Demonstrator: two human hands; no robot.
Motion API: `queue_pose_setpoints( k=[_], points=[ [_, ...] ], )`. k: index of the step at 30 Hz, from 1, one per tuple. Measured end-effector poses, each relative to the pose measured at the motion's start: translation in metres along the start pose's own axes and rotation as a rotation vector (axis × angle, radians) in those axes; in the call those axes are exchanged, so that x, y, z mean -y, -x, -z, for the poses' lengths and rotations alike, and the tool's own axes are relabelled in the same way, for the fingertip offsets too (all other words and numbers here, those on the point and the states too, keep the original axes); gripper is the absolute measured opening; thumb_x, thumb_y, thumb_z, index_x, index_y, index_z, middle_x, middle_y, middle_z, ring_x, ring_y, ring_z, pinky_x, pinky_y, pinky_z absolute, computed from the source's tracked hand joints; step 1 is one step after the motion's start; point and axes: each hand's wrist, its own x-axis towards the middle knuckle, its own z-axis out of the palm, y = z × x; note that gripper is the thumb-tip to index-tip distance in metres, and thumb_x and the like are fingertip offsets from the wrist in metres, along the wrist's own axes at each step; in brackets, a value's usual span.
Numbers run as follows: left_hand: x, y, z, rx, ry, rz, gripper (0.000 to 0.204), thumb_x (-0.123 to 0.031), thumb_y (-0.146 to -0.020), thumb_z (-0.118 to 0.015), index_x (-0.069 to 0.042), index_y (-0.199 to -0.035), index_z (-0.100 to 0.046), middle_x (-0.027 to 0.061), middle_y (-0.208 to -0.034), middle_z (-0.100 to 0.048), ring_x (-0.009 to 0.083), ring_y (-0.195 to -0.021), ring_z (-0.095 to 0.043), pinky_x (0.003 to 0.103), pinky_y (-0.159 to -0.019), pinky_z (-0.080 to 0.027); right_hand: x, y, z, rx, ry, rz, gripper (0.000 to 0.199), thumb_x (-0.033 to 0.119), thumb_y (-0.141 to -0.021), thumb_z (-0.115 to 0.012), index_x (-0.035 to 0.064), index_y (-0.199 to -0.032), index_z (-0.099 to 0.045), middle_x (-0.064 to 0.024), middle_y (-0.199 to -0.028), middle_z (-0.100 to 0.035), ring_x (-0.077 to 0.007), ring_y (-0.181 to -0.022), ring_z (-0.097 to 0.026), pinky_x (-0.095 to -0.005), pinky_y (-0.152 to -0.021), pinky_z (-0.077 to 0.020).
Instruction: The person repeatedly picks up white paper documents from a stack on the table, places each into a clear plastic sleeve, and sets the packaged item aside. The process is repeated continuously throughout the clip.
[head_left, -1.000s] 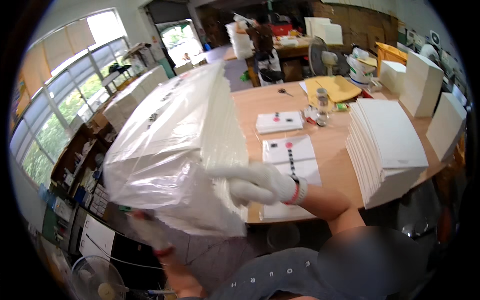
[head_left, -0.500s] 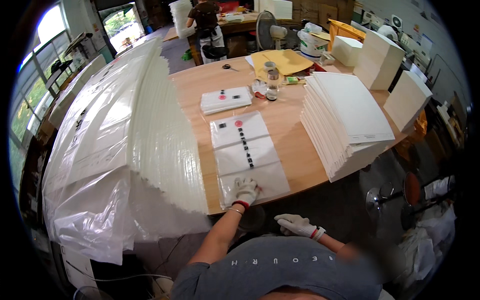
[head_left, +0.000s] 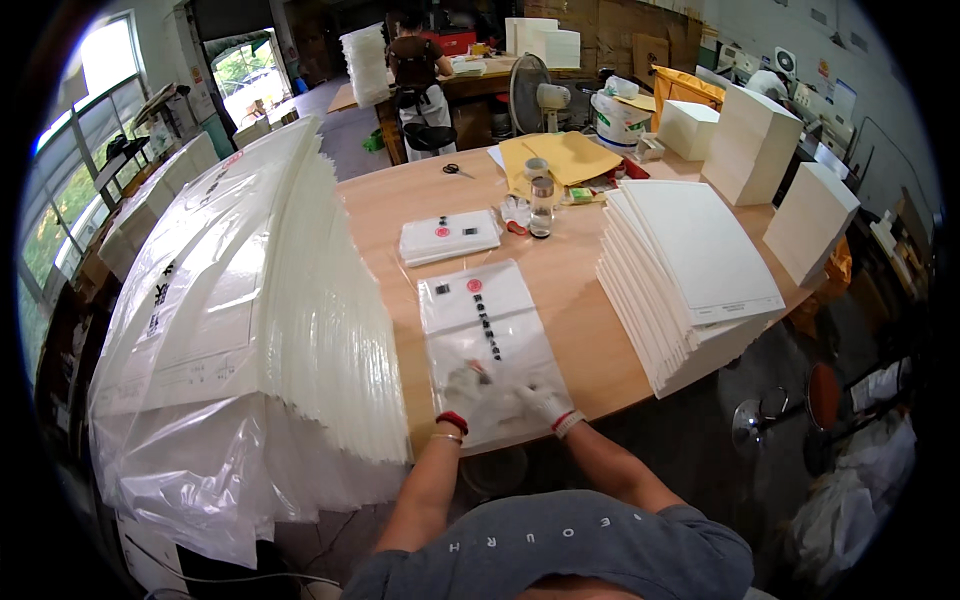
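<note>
A clear plastic bag [head_left: 515, 310] printed with dark characters and a red round mark lies flat on the wooden table before me. Both my hands wear white knit gloves and meet its near half. My left hand [head_left: 466, 384] is on the lower left of the bag, its fingers smeared by motion. Beside it, my right hand [head_left: 543, 402] touches the bag's lower right, fingers pointing inward and blurred. Whether either hand pinches the film, I cannot make out. A stack of folded printed plastic bags [head_left: 450, 240] sits just beyond.
At left rises a long pile of plastic-wrapped sheets [head_left: 210, 320]. A tall white paper stack [head_left: 690, 250] stands at right, with more paper blocks behind. Scissors [head_left: 457, 171], a glass bottle [head_left: 541, 208] and yellow envelopes [head_left: 560, 155] lie farther back. Another person [head_left: 415, 75] works beyond.
My right hand has come up from beside my body onto the bag's near right part. My left hand has shifted slightly left on the bag. The view has tilted up a little.
</note>
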Motion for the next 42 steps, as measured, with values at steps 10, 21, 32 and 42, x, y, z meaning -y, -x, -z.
queue_pose_setpoints(
  k=[10, 21, 32, 42],
  points=[
    [-0.068, -0.091, 0.073, 0.200, 1.281, 0.521, 0.038, -0.013, -0.084, -0.056, 0.001, -0.117, -0.044, 0.0069, -0.088, -0.067, 0.0122, -0.076, -0.061, 0.027, -0.062, -0.048, 0.036, -0.036, -0.017, -0.200, 0.103, 0.585, 0.037, 0.011, -0.087, -0.048, 0.0111, -0.124, -0.045, -0.0165, -0.105, -0.055, -0.0347, -0.103, -0.051, -0.0402, -0.084, -0.0445],
    [-0.094, -0.068, 0.111, -0.147, 0.100, -0.103, 0.051, -0.024, -0.079, -0.063, -0.003, -0.123, -0.047, 0.0123, -0.096, -0.065, 0.0300, -0.091, -0.060, 0.044, -0.095, -0.037, 0.053, 0.087, 0.109, -0.034, 0.124, 0.735, 0.019, 0.007, -0.081, -0.059, 0.0036, -0.099, -0.061, -0.0130, -0.094, -0.061, -0.0264, -0.088, -0.060, -0.0340, -0.080, -0.0483],
    [-0.158, -0.038, 0.163, -0.148, 0.558, -0.214, 0.044, -0.008, -0.077, -0.066, 0.000, -0.117, -0.050, 0.0123, -0.100, -0.061, 0.0254, -0.092, -0.058, 0.032, -0.080, -0.046, 0.053, 0.136, 0.310, -0.671, 0.805, 0.631, 0.038, 0.027, -0.082, -0.060, 0.0066, -0.113, -0.051, -0.0154, -0.101, -0.060, -0.0335, -0.088, -0.059, -0.0403, -0.074, -0.0487],
    [-0.255, -0.054, 0.141, 0.965, 2.279, 0.297, 0.049, -0.031, -0.088, -0.058, -0.004, -0.126, -0.042, 0.0113, -0.112, -0.056, 0.0208, -0.103, -0.055, 0.035, -0.092, -0.045, 0.107, 0.226, 0.236, -0.420, 0.973, 0.857, 0.020, 0.020, -0.078, -0.060, 0.0100, -0.096, -0.060, -0.0082, -0.091, -0.060, -0.0249, -0.085, -0.060, -0.0393, -0.075, -0.0468]
  ],
)
